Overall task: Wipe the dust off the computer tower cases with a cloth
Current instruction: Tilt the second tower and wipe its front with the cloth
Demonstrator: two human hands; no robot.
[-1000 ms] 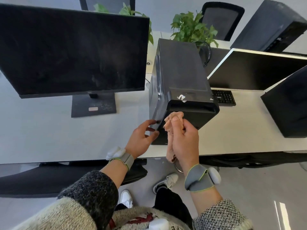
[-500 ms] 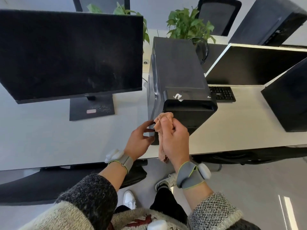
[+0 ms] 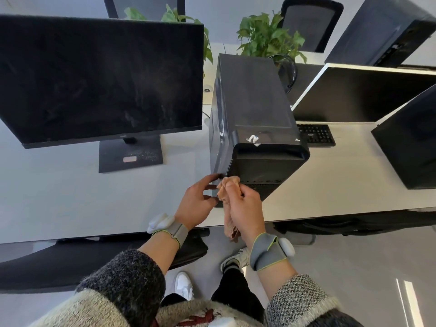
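Peach-coloured soft cloth (image 3: 227, 188) is bunching in the right hand (image 3: 247, 211), whose fingers are curling round the wad and pressing its top against the lower front-left corner of the tall black computer tower case (image 3: 254, 102). A loose tail of it is hanging down past the edge of the white tabletop (image 3: 59, 197).

The left hand (image 3: 197, 204) is sitting just beside it, fingers bent, tips meeting the case's near left edge. Whether they are clamping that edge or only bracing it, I cannot tell.

The tower is standing upright near the tabletop's front edge, to the right of a wide black monitor (image 3: 101, 76).

The cloth is probably behaving as light and limp, so gripping it as a wad is giving a firmer wiping pad than a flat sheet would. The case is likely heavy and rigid, with smooth panels (slippery under dusty fingers, I would guess). The solid corner or top rim is looking like a safer place to steady it than the perforated front grille.
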